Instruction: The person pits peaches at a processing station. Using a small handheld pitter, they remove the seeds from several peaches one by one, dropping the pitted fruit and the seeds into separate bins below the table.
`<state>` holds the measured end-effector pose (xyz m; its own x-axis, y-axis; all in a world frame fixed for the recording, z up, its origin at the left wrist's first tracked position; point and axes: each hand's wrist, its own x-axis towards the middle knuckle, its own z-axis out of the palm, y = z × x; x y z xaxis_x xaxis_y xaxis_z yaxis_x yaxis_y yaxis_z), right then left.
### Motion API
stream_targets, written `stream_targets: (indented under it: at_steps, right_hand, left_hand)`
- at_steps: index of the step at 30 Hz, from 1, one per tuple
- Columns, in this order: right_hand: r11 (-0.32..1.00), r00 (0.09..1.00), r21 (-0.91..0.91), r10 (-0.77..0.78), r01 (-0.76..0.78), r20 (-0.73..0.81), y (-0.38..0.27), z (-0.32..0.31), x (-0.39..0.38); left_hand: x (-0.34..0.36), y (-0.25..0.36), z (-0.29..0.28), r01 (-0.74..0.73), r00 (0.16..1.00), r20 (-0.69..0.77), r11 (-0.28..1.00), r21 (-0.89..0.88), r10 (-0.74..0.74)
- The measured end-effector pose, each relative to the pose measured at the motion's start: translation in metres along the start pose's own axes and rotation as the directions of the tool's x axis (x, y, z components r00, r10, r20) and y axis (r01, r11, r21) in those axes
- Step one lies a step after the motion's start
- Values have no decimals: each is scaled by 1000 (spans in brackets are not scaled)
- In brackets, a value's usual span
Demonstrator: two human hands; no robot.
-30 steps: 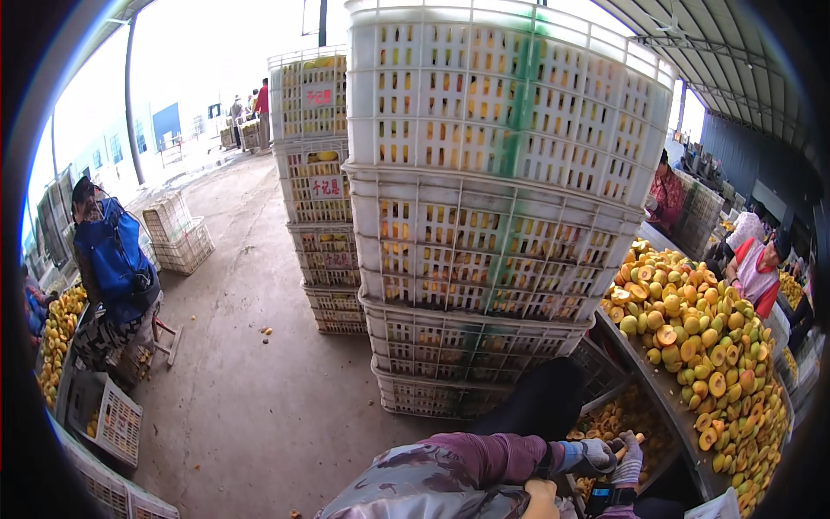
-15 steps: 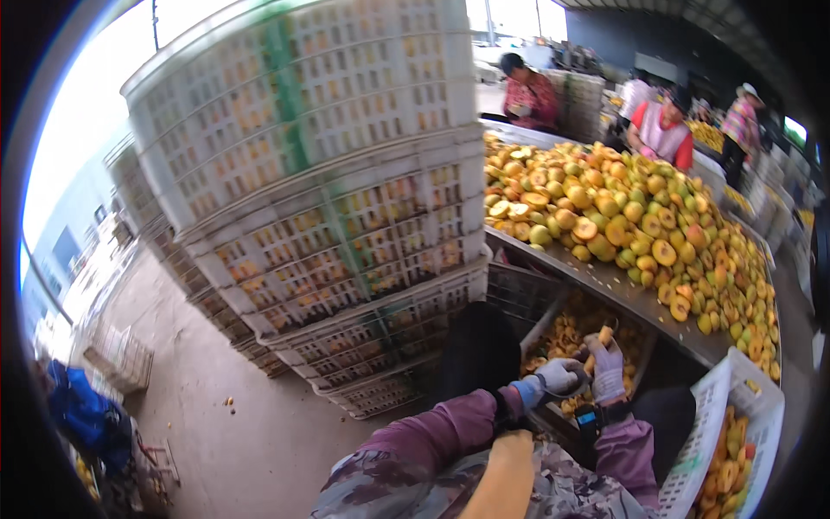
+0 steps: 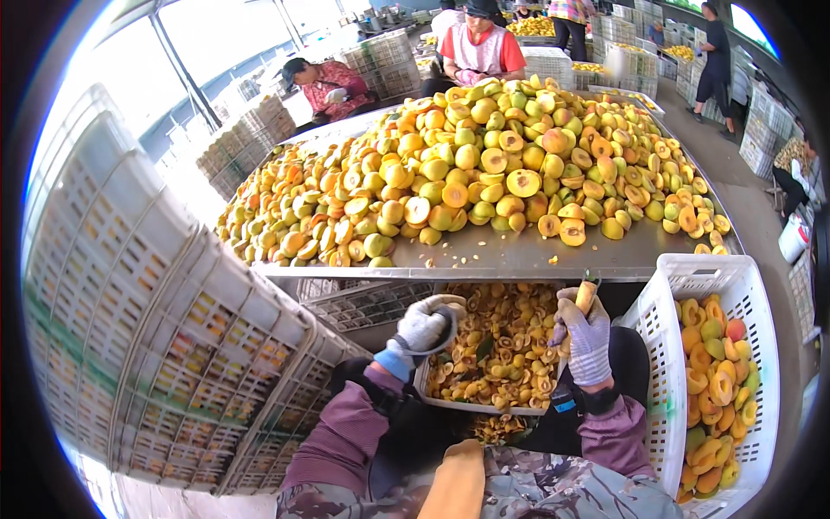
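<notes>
I have a metal table (image 3: 609,255) heaped with stone fruit (image 3: 523,183) ahead, a white plastic crate (image 3: 667,381) of fruit at right, and a lower crate (image 3: 471,404) of cut pieces (image 3: 517,350) between my hands. I can't tell whether my gloved left hand (image 3: 424,329) grips anything; my gloved right hand (image 3: 591,344) is clamped around a wooden handle (image 3: 586,298).

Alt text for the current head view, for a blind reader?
A person's gloved right grip holds a tan, handle-like object, left grip nearby, at a crate of cut fruit. Ahead, a metal table bears piled fruit; white crates stand on both sides.
</notes>
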<state>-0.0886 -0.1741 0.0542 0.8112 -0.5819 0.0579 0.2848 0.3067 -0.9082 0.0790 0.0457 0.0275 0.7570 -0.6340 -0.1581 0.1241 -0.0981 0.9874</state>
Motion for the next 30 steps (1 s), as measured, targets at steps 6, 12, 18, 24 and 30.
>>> stream_targets:
  at_steps: [6, 12, 18, 24, 30]
  right_hand:
    - [979, 980, 96, 188, -181, -66, -6, -18, 7]
    - [922, 916, 119, 382, -368, -127, 7, -34, 18]
    - [911, 863, 48, 403, -409, -304, 1, -33, 32]
    - [927, 887, 93, 374, -363, -270, 8, -38, 33]
    - [928, 896, 70, 371, -365, -246, 13, -39, 34]
  left_hand:
    - [110, 58, -86, -163, 957, -174, 924, 346, 233]
    - [211, 113, -102, 22, 919, -234, 553, 833, 317]
    - [321, 123, -101, 61, 940, -180, 379, 923, 289]
    - [380, 64, -145, -130, 946, -88, 612, 780, 313]
    - [330, 25, -89, 13, 992, -109, 806, 592, 65]
